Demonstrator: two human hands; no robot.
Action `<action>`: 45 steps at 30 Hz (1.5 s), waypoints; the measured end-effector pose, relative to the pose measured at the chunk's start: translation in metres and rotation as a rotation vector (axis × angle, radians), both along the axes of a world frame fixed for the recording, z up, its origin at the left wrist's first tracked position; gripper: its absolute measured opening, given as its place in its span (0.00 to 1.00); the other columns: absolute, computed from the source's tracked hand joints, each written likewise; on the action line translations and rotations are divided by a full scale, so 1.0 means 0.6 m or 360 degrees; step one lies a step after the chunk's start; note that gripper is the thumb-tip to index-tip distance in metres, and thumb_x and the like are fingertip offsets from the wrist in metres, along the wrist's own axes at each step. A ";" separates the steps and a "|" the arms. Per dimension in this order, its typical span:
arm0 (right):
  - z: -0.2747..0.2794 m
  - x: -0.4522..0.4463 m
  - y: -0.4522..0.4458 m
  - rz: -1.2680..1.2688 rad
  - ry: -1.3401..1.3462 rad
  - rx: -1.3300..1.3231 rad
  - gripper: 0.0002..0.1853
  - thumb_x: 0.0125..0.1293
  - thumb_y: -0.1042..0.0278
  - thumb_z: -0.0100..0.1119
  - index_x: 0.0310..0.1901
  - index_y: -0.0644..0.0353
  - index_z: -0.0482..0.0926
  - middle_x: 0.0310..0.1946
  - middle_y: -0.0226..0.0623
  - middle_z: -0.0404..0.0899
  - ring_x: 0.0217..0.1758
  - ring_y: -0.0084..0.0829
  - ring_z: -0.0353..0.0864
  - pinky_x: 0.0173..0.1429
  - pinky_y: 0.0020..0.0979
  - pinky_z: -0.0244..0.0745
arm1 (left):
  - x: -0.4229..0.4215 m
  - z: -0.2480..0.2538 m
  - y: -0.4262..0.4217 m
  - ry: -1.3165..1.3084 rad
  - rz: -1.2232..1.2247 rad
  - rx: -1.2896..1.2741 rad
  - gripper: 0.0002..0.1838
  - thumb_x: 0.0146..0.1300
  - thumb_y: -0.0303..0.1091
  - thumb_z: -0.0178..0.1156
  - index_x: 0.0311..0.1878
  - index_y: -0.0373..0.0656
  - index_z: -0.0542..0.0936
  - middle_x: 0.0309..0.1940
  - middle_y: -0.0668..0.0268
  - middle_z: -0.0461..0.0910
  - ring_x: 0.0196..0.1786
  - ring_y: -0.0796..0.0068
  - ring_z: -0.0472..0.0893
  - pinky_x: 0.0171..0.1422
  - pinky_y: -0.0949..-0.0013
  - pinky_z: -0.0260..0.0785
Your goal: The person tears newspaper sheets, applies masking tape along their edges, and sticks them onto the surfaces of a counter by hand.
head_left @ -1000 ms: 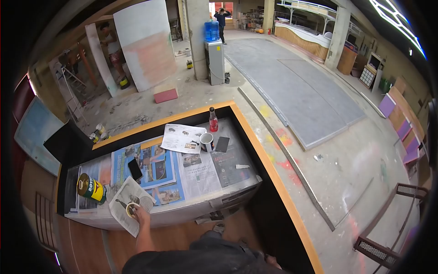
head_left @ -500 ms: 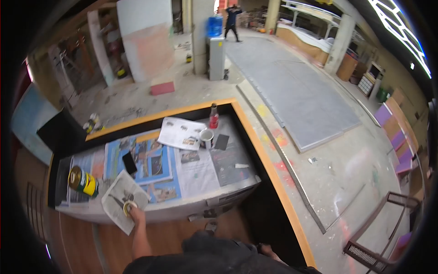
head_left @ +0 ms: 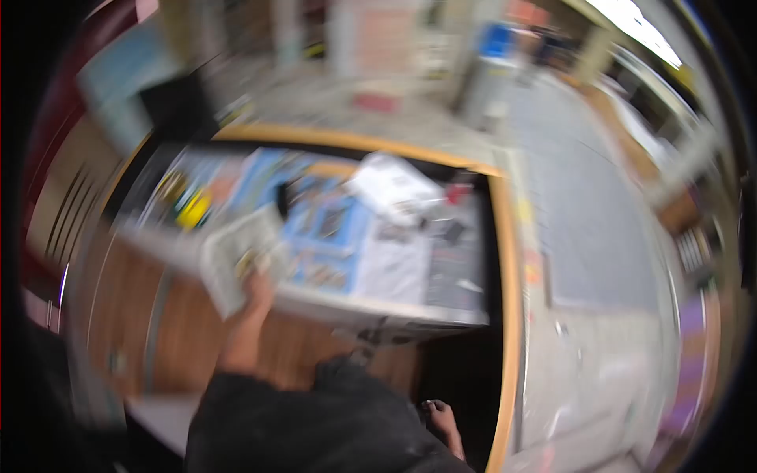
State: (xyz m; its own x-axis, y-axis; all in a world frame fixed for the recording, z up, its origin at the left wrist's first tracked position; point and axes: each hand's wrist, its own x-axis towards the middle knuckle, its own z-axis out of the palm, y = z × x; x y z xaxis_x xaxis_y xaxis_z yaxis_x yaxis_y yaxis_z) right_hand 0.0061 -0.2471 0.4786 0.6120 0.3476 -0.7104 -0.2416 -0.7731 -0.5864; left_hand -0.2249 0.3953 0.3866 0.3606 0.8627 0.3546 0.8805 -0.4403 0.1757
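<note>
At the far left of the table (head_left: 315,301), a yellow and green can (head_left: 192,208) is lying tilted or on its side; the blur is hiding which, and whether a lid is sealing it. If it is open and the paper is catching on it, paint could be spilling over the printed sheets (head_left: 331,221). Just beside it, a newspaper sheet (head_left: 223,254) is reaching past the near edge of the table, and a yellowish ring, probably a roll of tape (head_left: 249,262), is sitting over its middle. The left hand (head_left: 259,289) is holding that roll with its fingers narrowed around it; I cannot tell whether they are pinching the paper too. A loose pinch could be letting the sheet slip floorward, while a sharp tug could be tearing it. Further right, a dark phone (head_left: 284,197) is lying near the sheet's upper corner, where a sideways sweep could be dragging it. A white paper (head_left: 386,185) and a red bottle (head_left: 457,189) are resting well apart from this. Low at the right, the right hand (head_left: 441,416) is hanging near the body, fingers bending inward; I cannot tell whether they are holding anything.
</note>
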 end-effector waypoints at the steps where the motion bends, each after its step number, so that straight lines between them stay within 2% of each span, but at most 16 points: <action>1: 0.023 0.017 0.014 0.0128 -0.0034 0.0158 0.17 0.78 0.58 0.61 0.53 0.66 0.87 0.43 0.39 0.91 0.48 0.27 0.88 0.56 0.33 0.81 | 0.011 0.037 -0.009 -0.0688 -0.0159 -0.0271 0.19 0.72 0.30 0.61 0.65 0.39 0.81 0.49 0.55 0.89 0.52 0.55 0.89 0.57 0.51 0.80; 3: 0.125 0.087 0.049 0.0305 -0.0154 0.0604 0.17 0.80 0.58 0.61 0.53 0.66 0.87 0.44 0.35 0.90 0.47 0.24 0.86 0.55 0.30 0.80 | -0.015 0.017 0.013 0.0274 -0.0175 0.0251 0.21 0.72 0.27 0.61 0.67 0.35 0.79 0.58 0.55 0.87 0.55 0.53 0.88 0.64 0.53 0.77; 4: 0.210 0.116 0.069 0.0354 -0.0204 0.0896 0.17 0.80 0.57 0.62 0.53 0.64 0.87 0.43 0.31 0.88 0.46 0.21 0.84 0.54 0.29 0.80 | -0.026 0.021 0.026 -0.0198 0.0123 -0.0103 0.23 0.71 0.26 0.61 0.68 0.32 0.77 0.59 0.51 0.86 0.58 0.53 0.87 0.65 0.52 0.76; 5: 0.264 0.143 0.079 0.0170 -0.0105 0.1002 0.15 0.80 0.59 0.61 0.52 0.64 0.86 0.43 0.31 0.88 0.47 0.21 0.85 0.54 0.29 0.80 | -0.049 0.027 0.043 0.0069 0.0191 -0.0205 0.24 0.69 0.24 0.61 0.68 0.31 0.76 0.59 0.45 0.84 0.60 0.53 0.86 0.65 0.51 0.75; 6: 0.316 0.171 0.085 0.0037 0.0001 0.1098 0.14 0.80 0.61 0.61 0.52 0.64 0.86 0.43 0.31 0.88 0.48 0.22 0.85 0.54 0.30 0.79 | -0.033 0.151 -0.008 -0.0345 0.0403 -0.0467 0.25 0.73 0.30 0.61 0.70 0.32 0.75 0.65 0.45 0.81 0.67 0.55 0.81 0.70 0.52 0.72; 10: 0.567 0.154 0.137 0.1525 -0.0441 0.1657 0.11 0.79 0.66 0.62 0.45 0.65 0.87 0.39 0.43 0.87 0.43 0.40 0.87 0.49 0.38 0.79 | -0.047 0.164 -0.036 -0.0204 0.0542 -0.0588 0.26 0.73 0.30 0.61 0.71 0.34 0.74 0.65 0.47 0.80 0.66 0.55 0.81 0.70 0.51 0.72; 13: 0.647 0.154 0.138 0.1778 -0.0360 0.1877 0.11 0.79 0.67 0.62 0.47 0.67 0.87 0.41 0.47 0.88 0.44 0.49 0.85 0.49 0.42 0.79 | -0.042 0.155 -0.032 -0.0196 0.0553 -0.0642 0.26 0.72 0.30 0.62 0.72 0.35 0.74 0.64 0.47 0.80 0.66 0.56 0.81 0.69 0.51 0.73; 17: 0.633 0.180 0.185 0.1197 -0.1208 0.1128 0.12 0.79 0.68 0.60 0.47 0.69 0.86 0.41 0.48 0.88 0.45 0.49 0.87 0.51 0.43 0.80 | -0.054 0.148 -0.033 -0.0223 0.0558 -0.0678 0.27 0.72 0.30 0.63 0.73 0.36 0.73 0.64 0.49 0.80 0.65 0.56 0.81 0.68 0.51 0.73; 20: 0.615 0.163 0.281 0.1630 -0.0749 0.1577 0.12 0.79 0.68 0.58 0.48 0.68 0.85 0.40 0.48 0.87 0.46 0.48 0.87 0.52 0.43 0.81 | -0.073 0.142 -0.036 -0.0299 0.0562 -0.0733 0.28 0.72 0.30 0.63 0.73 0.37 0.73 0.64 0.50 0.80 0.65 0.56 0.80 0.67 0.51 0.74; 21: 0.640 0.148 0.329 0.2024 -0.0747 0.1183 0.12 0.80 0.69 0.55 0.49 0.70 0.84 0.42 0.50 0.87 0.48 0.49 0.87 0.54 0.44 0.81 | -0.081 0.140 -0.042 -0.0346 0.0556 -0.0775 0.28 0.72 0.29 0.63 0.73 0.37 0.73 0.64 0.50 0.80 0.64 0.56 0.80 0.67 0.51 0.74; 24: 0.616 0.032 0.452 0.1472 -0.0304 0.2289 0.21 0.78 0.47 0.64 0.57 0.56 0.88 0.47 0.56 0.90 0.46 0.51 0.90 0.52 0.43 0.82 | -0.127 0.133 -0.049 -0.0482 0.0567 -0.0932 0.29 0.71 0.29 0.64 0.74 0.38 0.72 0.64 0.51 0.80 0.64 0.56 0.80 0.67 0.51 0.74; 27: 0.611 0.057 0.422 0.1984 -0.0260 0.2187 0.14 0.82 0.68 0.56 0.51 0.73 0.83 0.48 0.55 0.86 0.55 0.52 0.86 0.61 0.45 0.80 | -0.184 0.142 -0.034 -0.0722 0.0577 -0.1044 0.30 0.71 0.29 0.64 0.75 0.39 0.72 0.63 0.52 0.80 0.63 0.56 0.80 0.66 0.51 0.75; 29: 0.590 0.120 0.347 0.1802 -0.0114 0.1912 0.16 0.81 0.66 0.59 0.58 0.73 0.84 0.55 0.55 0.86 0.62 0.50 0.85 0.66 0.44 0.78 | -0.216 0.147 -0.023 -0.0946 0.0595 -0.1136 0.30 0.71 0.29 0.65 0.75 0.40 0.71 0.63 0.52 0.80 0.63 0.56 0.80 0.66 0.51 0.75; 32: 0.476 0.187 0.229 0.0766 0.0002 0.1306 0.18 0.84 0.62 0.54 0.59 0.70 0.84 0.56 0.43 0.88 0.65 0.33 0.83 0.71 0.36 0.75 | -0.245 0.156 -0.008 -0.1322 0.0586 -0.1300 0.31 0.71 0.29 0.65 0.76 0.41 0.71 0.63 0.53 0.80 0.62 0.56 0.80 0.65 0.51 0.76; 39: 0.344 0.151 0.154 0.0523 0.0116 0.0920 0.21 0.85 0.53 0.53 0.64 0.60 0.84 0.41 0.25 0.83 0.45 0.18 0.76 0.55 0.27 0.76 | -0.256 0.169 0.025 -0.2043 0.0498 -0.1602 0.33 0.70 0.28 0.67 0.77 0.43 0.70 0.63 0.55 0.79 0.61 0.57 0.80 0.64 0.50 0.77; 45: 0.321 0.151 0.151 0.0152 -0.0042 0.0855 0.21 0.84 0.54 0.54 0.65 0.57 0.84 0.37 0.26 0.83 0.43 0.17 0.77 0.53 0.27 0.76 | -0.215 0.186 0.056 -0.2420 0.0369 -0.1658 0.35 0.69 0.28 0.68 0.78 0.45 0.69 0.62 0.57 0.79 0.60 0.57 0.80 0.62 0.50 0.77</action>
State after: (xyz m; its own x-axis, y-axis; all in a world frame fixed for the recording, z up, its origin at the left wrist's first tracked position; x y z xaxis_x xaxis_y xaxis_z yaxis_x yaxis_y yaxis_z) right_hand 0.0968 -0.1563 0.6710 0.5750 0.7122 -0.4026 -0.1650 -0.3811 -0.9097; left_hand -0.3542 0.4291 0.4979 0.1379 0.8971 -0.4197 -0.2540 0.4416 0.8605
